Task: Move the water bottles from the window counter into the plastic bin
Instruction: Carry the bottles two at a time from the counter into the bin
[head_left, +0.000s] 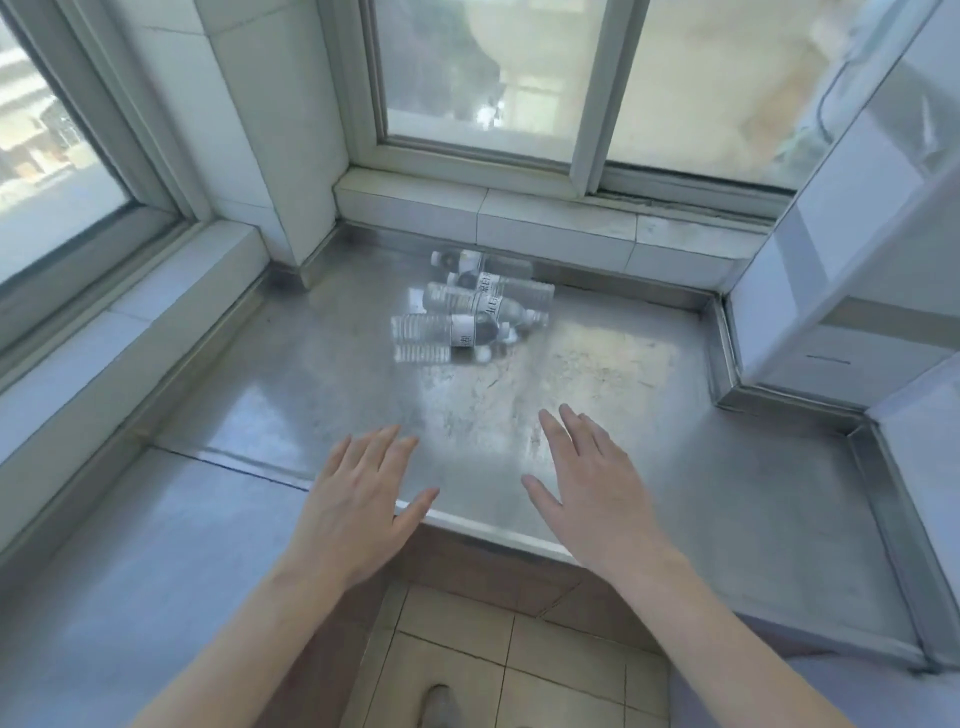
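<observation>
At twelve o'clock on the steel table (597, 415), water bottles (470, 312) lie heaped; left hand (353, 499) and right hand (597, 499) hover, fingers spread, empty. Nudged bottles could roll away.

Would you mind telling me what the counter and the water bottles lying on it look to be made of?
The counter looks like brushed stainless steel: grey, scuffed, and shiny enough to mirror the window light and the bottles. The water bottles seem to be thin clear plastic, ribbed and see-through, with white paper or film labels and small caps; the blur leaves the label material open.
</observation>
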